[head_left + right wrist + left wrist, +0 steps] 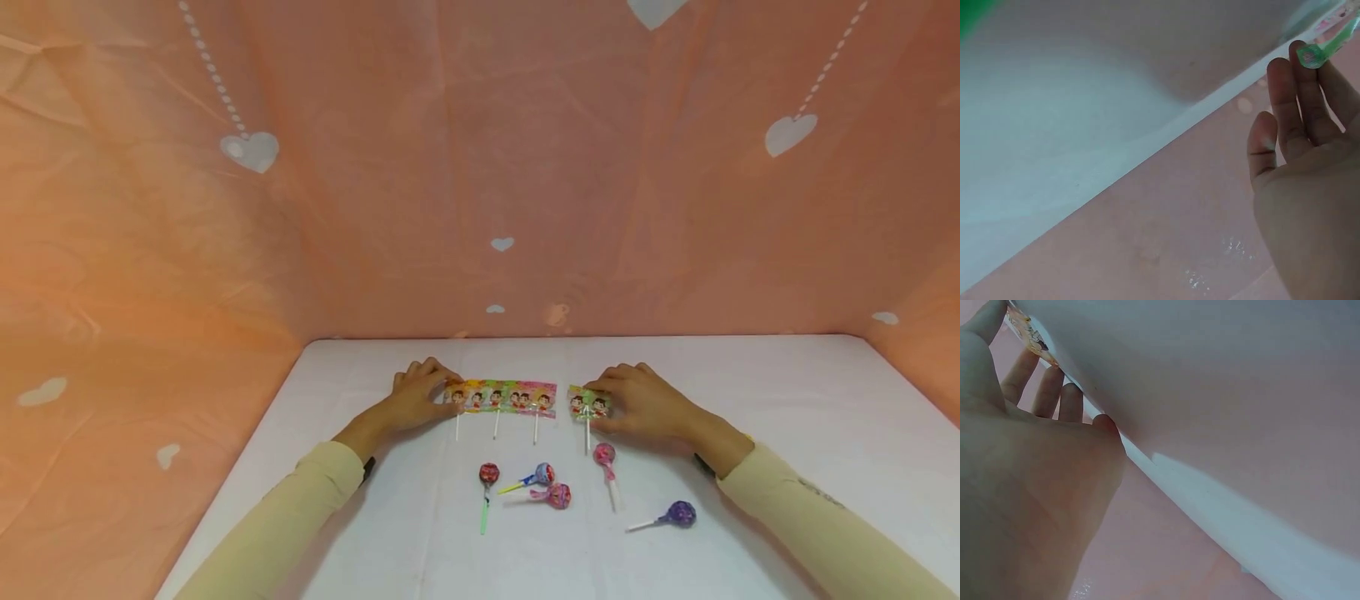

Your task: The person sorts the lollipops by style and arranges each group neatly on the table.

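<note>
In the head view, flat lollipops in printed wrappers (522, 397) lie side by side, white sticks toward me. My left hand (414, 400) pinches the orange-yellow one at the left end between thumb and fingers; its wrapper (1030, 332) peeks past the fingers in the left wrist view. A narrow gap to the right of that row, a green-wrapped lollipop (579, 405) is pinched by my right hand (647, 406), thumb on the near edge and fingers on the far edge. Part of its green wrapper (1312, 56) shows at the fingertips in the right wrist view.
Nearer me lie round lollipops: dark red on a green stick (489, 474), blue on a yellow stick (544, 473), pink (558, 496), another pink (604, 454) below the right hand, and purple (681, 514). Orange cloth (465, 167) with hearts hangs behind the white table (360, 533).
</note>
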{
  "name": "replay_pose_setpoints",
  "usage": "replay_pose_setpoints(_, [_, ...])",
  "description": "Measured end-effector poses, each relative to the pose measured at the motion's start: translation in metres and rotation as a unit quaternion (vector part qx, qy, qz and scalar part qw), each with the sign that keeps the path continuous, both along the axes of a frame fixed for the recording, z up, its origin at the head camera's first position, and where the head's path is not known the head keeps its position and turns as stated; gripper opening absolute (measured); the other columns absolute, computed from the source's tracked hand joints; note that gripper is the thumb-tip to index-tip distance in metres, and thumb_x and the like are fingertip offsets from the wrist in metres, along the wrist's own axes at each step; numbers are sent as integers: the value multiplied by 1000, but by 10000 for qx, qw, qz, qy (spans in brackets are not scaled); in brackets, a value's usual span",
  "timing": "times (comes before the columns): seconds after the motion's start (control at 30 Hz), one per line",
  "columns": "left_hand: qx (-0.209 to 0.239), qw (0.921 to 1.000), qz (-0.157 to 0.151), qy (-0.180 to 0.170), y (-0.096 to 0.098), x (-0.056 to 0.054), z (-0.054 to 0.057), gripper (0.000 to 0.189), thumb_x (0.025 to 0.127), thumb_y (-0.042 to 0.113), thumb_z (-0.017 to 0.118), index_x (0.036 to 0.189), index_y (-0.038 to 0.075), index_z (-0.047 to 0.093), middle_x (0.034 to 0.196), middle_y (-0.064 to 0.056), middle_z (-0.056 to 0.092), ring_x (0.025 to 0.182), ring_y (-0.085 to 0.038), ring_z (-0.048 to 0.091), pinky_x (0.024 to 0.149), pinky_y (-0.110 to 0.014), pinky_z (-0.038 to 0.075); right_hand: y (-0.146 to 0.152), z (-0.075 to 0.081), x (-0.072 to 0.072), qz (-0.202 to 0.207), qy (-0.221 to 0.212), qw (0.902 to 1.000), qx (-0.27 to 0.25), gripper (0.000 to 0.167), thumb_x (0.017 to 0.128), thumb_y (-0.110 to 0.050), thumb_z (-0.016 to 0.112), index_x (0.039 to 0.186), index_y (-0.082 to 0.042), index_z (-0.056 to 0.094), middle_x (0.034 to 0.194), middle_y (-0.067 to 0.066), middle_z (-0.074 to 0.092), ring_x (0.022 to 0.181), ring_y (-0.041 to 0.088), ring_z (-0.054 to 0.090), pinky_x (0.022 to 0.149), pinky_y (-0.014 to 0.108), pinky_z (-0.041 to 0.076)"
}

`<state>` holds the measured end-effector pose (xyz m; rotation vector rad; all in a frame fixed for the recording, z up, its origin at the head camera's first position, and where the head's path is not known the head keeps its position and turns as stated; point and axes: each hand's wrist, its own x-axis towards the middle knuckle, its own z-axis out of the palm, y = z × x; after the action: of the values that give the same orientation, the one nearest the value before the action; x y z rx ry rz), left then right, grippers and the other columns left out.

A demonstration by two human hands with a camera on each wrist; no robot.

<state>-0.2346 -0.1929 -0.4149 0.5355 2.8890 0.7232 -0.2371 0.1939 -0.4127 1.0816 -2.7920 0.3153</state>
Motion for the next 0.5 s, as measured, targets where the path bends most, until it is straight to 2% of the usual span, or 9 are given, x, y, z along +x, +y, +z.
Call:
replay_pose_setpoints(0.17, [-24, 10000, -47, -9, 0, -1, -1, 46, 91, 42, 70, 131, 21, 60, 123, 1, 51, 115, -21, 41, 97, -46, 28, -4, -2, -2, -10, -113, 9999, 78, 55, 83, -50, 73, 125, -14, 69, 114, 0, 67, 109, 20, 59, 97, 45, 42])
replay_pose_setpoints(0.33, [-89, 10000, -12, -16, 0, -1, 0, 46, 91, 43, 70, 131, 22, 60, 124, 1, 51, 115, -21, 40, 98, -47, 28, -9, -3, -3, -56, -426, 9991, 56, 58, 83, -50, 73, 129, -15, 66, 120, 2, 63, 115, 23, 57, 103, 49, 41])
replay_pose_setpoints(0.5, [-170, 9998, 43, -39, 0, -1, 0, 47, 91, 43, 70, 132, 23, 60, 125, 1, 51, 116, -22, 40, 100, -47, 28, -11, -4, -3, -104, -544, 9985, -11, 62, 82, -50, 74, 132, -15, 64, 125, 5, 62, 120, 26, 55, 106, 52, 41])
